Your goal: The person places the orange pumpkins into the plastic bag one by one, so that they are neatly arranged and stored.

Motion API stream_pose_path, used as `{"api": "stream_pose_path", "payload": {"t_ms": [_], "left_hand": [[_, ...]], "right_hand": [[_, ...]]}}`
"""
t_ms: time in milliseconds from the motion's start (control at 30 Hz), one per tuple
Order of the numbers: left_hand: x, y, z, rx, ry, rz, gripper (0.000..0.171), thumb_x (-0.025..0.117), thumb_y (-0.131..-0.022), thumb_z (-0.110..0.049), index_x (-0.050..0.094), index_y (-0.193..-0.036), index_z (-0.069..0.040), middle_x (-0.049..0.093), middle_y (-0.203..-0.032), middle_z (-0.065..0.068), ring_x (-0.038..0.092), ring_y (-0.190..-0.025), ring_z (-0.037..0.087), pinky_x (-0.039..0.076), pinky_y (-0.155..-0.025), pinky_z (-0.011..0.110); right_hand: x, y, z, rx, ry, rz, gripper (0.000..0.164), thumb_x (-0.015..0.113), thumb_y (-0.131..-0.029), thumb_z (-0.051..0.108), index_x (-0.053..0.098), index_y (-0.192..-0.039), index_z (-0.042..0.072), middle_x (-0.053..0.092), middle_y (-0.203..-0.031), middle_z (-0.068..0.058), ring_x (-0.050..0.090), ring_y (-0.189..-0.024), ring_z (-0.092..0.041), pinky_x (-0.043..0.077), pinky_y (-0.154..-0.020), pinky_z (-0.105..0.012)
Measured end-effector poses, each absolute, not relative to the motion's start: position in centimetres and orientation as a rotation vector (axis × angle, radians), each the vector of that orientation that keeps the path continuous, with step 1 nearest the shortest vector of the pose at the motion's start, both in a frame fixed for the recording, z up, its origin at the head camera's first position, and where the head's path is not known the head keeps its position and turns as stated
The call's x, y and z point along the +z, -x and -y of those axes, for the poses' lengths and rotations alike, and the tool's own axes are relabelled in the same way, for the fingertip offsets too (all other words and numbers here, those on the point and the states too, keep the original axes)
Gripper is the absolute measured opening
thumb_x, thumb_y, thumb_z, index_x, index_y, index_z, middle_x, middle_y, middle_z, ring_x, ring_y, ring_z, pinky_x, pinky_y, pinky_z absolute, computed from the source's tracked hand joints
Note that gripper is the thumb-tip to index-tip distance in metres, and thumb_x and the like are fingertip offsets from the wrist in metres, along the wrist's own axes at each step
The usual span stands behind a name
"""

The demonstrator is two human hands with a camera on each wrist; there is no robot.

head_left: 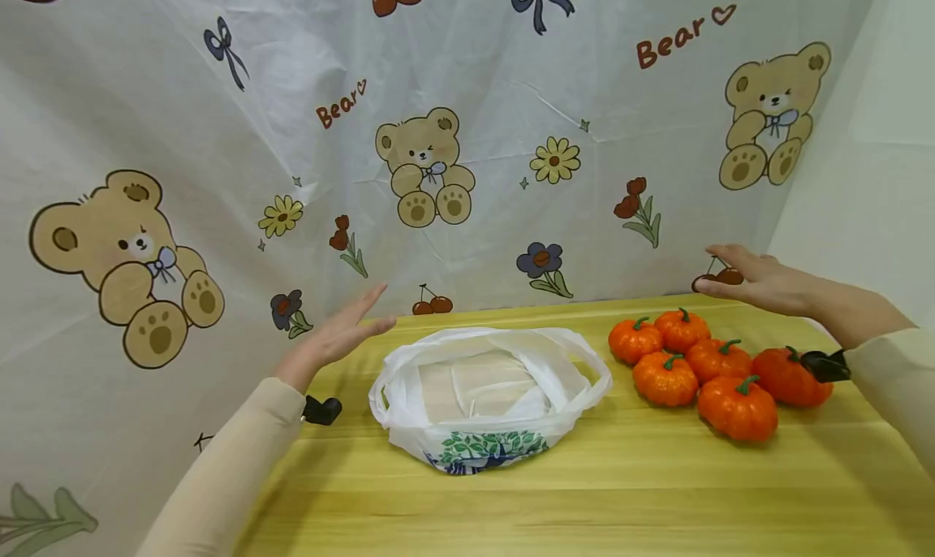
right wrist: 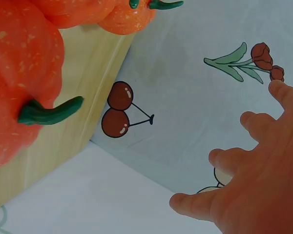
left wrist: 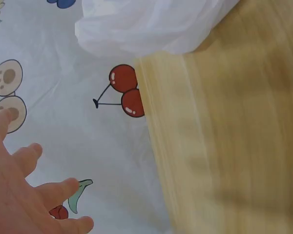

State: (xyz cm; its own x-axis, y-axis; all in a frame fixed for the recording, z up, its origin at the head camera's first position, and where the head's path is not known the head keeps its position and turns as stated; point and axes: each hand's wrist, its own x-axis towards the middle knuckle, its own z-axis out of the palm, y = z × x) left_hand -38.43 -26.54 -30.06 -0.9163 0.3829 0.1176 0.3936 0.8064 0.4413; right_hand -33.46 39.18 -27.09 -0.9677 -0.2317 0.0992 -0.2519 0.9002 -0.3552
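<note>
My left hand (head_left: 332,338) hovers above the table just left of a white plastic bag, its fingers extended and holding nothing. The bag (head_left: 416,439) stands with its mouth spread wide and carries a green leafy print on its front. Over on the right, my right hand (head_left: 763,285) is held in the air behind and above a cluster of small orange pumpkins (head_left: 665,378) with green stems. Its fingers (right wrist: 234,158) are spread apart in the right wrist view, touching nothing. Spread fingers (left wrist: 56,192) of the left hand also show in the left wrist view.
The wooden table (head_left: 497,512) ends at a hanging cloth (head_left: 482,256) printed with bears, flowers and cherries. A plain white wall (head_left: 862,183) borders the right side. The bag's handle loop (head_left: 595,362) reaches toward the pumpkins.
</note>
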Motion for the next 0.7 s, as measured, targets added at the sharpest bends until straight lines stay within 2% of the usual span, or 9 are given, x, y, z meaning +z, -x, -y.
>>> {"api": "stream_pose_path", "payload": {"t_ms": [100,233,400,567,700], "left_hand": [[-30.6,38.2,26.5,-0.83,0.648,2.927,0.081,0.045,-0.101,-0.067,0.003,-0.165,-0.04,0.007,-0.174,0.005,0.017,-0.156,0.047,0.017,-0.116,0.078],[-31.5,38.1,26.6,-0.965,0.649,2.864,0.076,0.048,-0.103,-0.061,0.015,-0.166,-0.035,0.021,-0.172,0.009,0.032,-0.149,0.051,0.027,-0.113,0.077],[-32.5,37.4,26.5,-1.267,0.606,2.811,0.071,0.053,-0.104,-0.054,0.028,-0.164,-0.026,0.032,-0.167,0.016,0.037,-0.147,0.049,0.036,-0.111,0.073],[-33.4,36.7,26.2,-1.529,0.546,2.758,0.069,0.056,-0.104,-0.048,0.032,-0.161,-0.018,0.036,-0.162,0.02,0.043,-0.144,0.047,0.042,-0.109,0.07],[-34.4,36.1,26.1,-1.628,0.495,2.746,0.07,0.06,-0.103,-0.048,0.032,-0.16,-0.017,0.036,-0.161,0.021,0.045,-0.141,0.048,0.046,-0.106,0.067]], "right_hand": [[-27.3,33.2,-39.4,0.618,-0.402,3.0,0.089,0.047,-0.104,0.055,0.01,-0.163,-0.001,0.011,-0.161,-0.04,0.021,-0.136,-0.068,0.023,-0.099,-0.086],[-27.7,32.8,-39.9,0.668,-0.419,2.995,0.088,0.044,-0.105,0.054,0.005,-0.163,0.001,0.006,-0.162,-0.04,0.02,-0.138,-0.068,0.022,-0.099,-0.087],[-28.1,32.5,-40.3,0.687,-0.4,3.006,0.085,0.039,-0.106,0.055,0.0,-0.165,0.007,0.002,-0.164,-0.038,0.02,-0.137,-0.071,0.021,-0.097,-0.089],[-28.5,32.0,-40.7,0.759,-0.423,2.987,0.082,0.037,-0.108,0.052,-0.003,-0.166,0.01,-0.001,-0.165,-0.038,0.017,-0.138,-0.072,0.02,-0.096,-0.089],[-29.0,31.5,-41.0,0.777,-0.41,2.983,0.08,0.037,-0.108,0.052,-0.003,-0.167,0.015,0.0,-0.166,-0.036,0.019,-0.137,-0.073,0.021,-0.095,-0.089]]}}
